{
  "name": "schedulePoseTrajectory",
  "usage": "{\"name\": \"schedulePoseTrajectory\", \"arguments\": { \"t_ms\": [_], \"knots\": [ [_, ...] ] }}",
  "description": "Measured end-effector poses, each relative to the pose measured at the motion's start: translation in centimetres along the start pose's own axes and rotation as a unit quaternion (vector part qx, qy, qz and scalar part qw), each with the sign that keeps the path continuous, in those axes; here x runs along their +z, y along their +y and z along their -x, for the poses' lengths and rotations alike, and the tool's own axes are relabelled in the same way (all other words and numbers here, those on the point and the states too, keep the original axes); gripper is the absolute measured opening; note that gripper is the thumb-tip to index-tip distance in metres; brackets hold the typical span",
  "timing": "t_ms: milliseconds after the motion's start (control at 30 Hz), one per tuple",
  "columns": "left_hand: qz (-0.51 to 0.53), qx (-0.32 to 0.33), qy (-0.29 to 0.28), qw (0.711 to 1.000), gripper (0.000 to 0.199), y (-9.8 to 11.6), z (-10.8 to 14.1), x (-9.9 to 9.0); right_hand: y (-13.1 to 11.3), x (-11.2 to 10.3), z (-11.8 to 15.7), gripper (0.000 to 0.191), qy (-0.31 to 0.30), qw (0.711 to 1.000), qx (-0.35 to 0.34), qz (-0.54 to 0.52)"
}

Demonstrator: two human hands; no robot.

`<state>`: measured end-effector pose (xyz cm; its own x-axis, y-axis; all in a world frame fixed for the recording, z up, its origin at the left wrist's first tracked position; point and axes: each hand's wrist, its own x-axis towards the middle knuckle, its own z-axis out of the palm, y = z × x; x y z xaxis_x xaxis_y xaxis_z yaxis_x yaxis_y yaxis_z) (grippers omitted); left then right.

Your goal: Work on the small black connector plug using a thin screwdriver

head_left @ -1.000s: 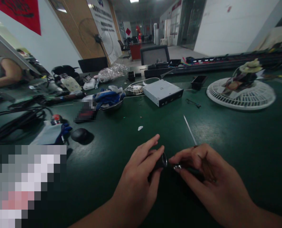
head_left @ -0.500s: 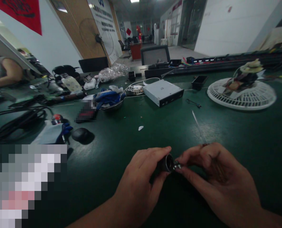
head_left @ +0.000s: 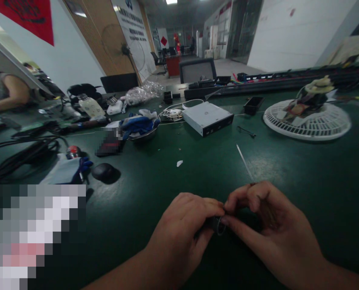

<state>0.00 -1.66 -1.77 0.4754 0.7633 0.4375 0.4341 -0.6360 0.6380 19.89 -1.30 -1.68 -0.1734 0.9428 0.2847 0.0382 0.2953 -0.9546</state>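
Note:
My left hand point(head_left: 183, 225) is closed around a short dark hollow cylinder point(head_left: 219, 226), whose round open end faces right. The thumb and forefinger of my right hand point(head_left: 276, 225) pinch together at the cylinder's rim. The small metal piece seen between them earlier is now hidden behind the fingertips. A thin metal shaft point(head_left: 244, 162), like a screwdriver's, sticks out beyond my right hand, and its rear part lies hidden in the curled fingers.
Ahead on the green table point(head_left: 155, 173) lie a grey disc drive point(head_left: 208, 114), a white fan grille with motor point(head_left: 308, 121) and a bowl with blue cloth point(head_left: 141, 125). At left are a black mouse point(head_left: 103, 172) and cables point(head_left: 25, 157). A person point(head_left: 7, 90) sits at far left.
Both hands have drawn closer together, and the cylinder's open end has tipped downward. My right fingertips now cover the small metal piece. The thin shaft's tip has shifted left with my right hand.

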Motion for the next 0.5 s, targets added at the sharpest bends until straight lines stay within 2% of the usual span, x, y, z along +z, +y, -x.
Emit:
{"name": "schedulePoseTrajectory", "arguments": {
  "t_ms": [100, 267, 500],
  "knots": [
    [-0.001, 0.009, 0.000, 1.000, 0.038, 0.2, 0.0, -0.1, -0.1, -0.1, -0.1, 0.037, -0.035, 0.999, 0.030, -0.018],
    [0.000, 0.004, -0.033, 0.999, 0.040, 1.3, 0.2, -0.3, -1.1, -0.2, -0.2, 0.035, -0.097, 0.989, 0.088, -0.064],
    [-0.044, 0.053, -0.086, 0.994, 0.036, 5.3, 0.5, -1.6, -4.1, -0.4, 0.8, 0.038, -0.126, 0.968, 0.132, -0.171]
  ]
}}
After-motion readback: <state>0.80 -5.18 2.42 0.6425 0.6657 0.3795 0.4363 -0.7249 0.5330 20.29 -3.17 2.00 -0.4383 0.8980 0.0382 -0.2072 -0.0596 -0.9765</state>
